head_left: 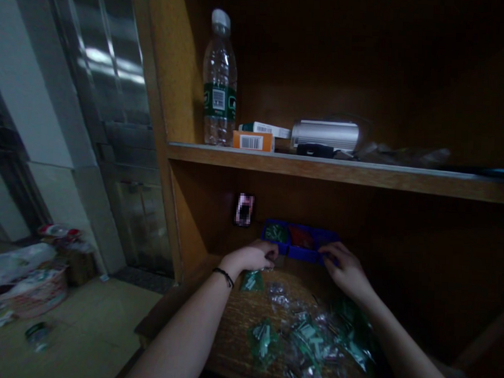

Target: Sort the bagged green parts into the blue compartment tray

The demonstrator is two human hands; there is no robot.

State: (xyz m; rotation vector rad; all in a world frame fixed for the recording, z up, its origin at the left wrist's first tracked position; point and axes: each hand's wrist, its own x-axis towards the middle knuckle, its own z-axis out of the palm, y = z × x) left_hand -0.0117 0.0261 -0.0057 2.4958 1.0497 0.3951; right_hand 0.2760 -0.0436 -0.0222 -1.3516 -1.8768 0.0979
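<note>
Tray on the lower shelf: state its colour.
The tray is blue, shown best in the head view.

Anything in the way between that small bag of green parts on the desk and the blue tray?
Yes, only the left hand: it sits directly between the small bag of green parts and the left end of the blue compartment tray. No other object visibly blocks that path.
</note>
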